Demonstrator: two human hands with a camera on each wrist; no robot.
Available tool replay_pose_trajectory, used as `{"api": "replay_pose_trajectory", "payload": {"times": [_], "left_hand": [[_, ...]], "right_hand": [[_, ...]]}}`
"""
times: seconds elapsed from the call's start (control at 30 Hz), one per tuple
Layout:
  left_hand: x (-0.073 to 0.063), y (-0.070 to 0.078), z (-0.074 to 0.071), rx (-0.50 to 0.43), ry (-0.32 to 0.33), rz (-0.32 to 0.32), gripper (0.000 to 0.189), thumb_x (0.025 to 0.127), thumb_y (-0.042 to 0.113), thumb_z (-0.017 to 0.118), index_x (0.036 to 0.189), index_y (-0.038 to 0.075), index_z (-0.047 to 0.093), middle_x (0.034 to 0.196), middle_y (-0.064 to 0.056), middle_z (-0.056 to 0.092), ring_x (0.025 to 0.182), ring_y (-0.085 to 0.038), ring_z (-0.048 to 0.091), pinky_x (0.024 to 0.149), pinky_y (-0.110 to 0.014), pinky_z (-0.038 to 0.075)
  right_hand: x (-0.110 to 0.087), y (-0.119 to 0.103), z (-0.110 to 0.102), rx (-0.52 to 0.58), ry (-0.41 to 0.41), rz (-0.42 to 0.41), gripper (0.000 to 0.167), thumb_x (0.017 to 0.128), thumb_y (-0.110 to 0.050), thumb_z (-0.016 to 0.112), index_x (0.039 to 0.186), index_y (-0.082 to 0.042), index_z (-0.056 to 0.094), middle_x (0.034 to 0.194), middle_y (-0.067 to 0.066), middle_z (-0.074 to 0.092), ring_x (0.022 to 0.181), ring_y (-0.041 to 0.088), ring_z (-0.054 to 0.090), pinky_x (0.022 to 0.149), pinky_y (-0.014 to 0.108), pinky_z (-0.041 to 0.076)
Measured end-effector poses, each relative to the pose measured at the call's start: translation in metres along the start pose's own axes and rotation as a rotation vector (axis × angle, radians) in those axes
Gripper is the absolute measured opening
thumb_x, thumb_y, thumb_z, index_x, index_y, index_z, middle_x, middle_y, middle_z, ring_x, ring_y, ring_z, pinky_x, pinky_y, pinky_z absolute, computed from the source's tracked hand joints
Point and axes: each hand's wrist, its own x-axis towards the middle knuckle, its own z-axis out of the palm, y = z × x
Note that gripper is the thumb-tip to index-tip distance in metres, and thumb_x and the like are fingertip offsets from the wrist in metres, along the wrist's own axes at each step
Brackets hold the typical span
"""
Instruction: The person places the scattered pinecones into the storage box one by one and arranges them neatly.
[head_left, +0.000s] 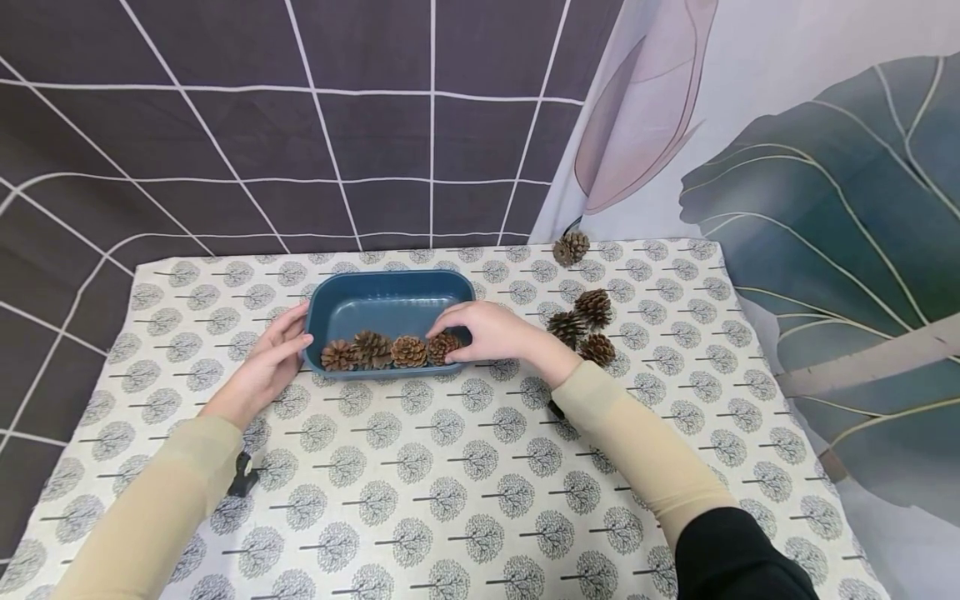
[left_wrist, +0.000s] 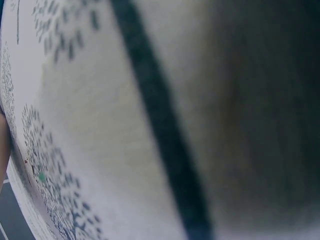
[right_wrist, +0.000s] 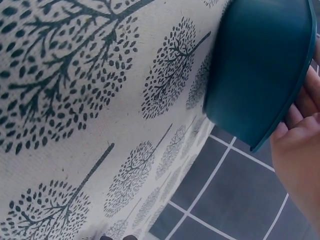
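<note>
A blue rectangular plastic box (head_left: 375, 312) lies on the table, with several brown pine cones (head_left: 372, 350) lined up along its near wall. Over its right end, my right hand (head_left: 491, 333) pinches the rightmost pine cone (head_left: 444, 348) between fingers and thumb, down inside the box. My left hand (head_left: 270, 362) touches the box's left end, fingers fairly straight along the outside and thumb at the rim. In the right wrist view the box (right_wrist: 260, 65) shows from outside, the right hand (right_wrist: 300, 135) at its rim. The left wrist view is mostly blurred cloth.
Three loose pine cones (head_left: 592, 307) sit in a cluster to the right of the box. Another pine cone (head_left: 571, 248) lies at the table's back edge. A tree-patterned cloth (head_left: 412, 462) covers the table. Behind stands a dark gridded curtain (head_left: 375, 142).
</note>
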Motion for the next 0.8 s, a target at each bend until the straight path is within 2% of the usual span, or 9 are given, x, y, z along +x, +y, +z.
{"api": "replay_pose_trajectory", "payload": {"times": [0.23, 0.57, 0.8], "left_hand": [[-0.0003, 0.0001, 0.0001, -0.015, 0.005, -0.003, 0.049, 0.106, -0.002, 0.055, 0.143, 0.031, 0.055, 0.14, 0.026, 0.062, 0.131, 0.007, 0.054, 0.138, -0.034, 0.007], [-0.0001, -0.0009, -0.0015, 0.006, 0.001, -0.001, 0.05, 0.107, -0.002, 0.054, 0.148, 0.027, 0.05, 0.141, 0.025, 0.061, 0.132, 0.006, 0.054, 0.137, -0.032, 0.015], [0.0002, -0.0017, -0.0017, -0.008, -0.012, 0.018, 0.051, 0.106, -0.003, 0.054, 0.146, 0.029, 0.055, 0.142, 0.023, 0.063, 0.132, 0.003, 0.055, 0.134, -0.03, 0.023]], "right_hand": [[-0.0003, -0.0005, -0.0013, 0.009, 0.0, 0.027, 0.045, 0.092, -0.024, 0.082, 0.135, -0.014, 0.072, 0.146, 0.008, 0.068, 0.141, 0.03, 0.06, 0.126, 0.048, 0.043], [0.0001, 0.0004, -0.003, 0.041, 0.035, 0.03, 0.046, 0.092, -0.022, 0.083, 0.135, -0.012, 0.071, 0.143, 0.007, 0.07, 0.14, 0.028, 0.061, 0.128, 0.044, 0.042], [0.0, 0.0016, -0.0055, 0.072, 0.055, 0.047, 0.045, 0.093, -0.02, 0.082, 0.135, -0.011, 0.071, 0.144, 0.008, 0.069, 0.142, 0.029, 0.059, 0.13, 0.046, 0.039]]}}
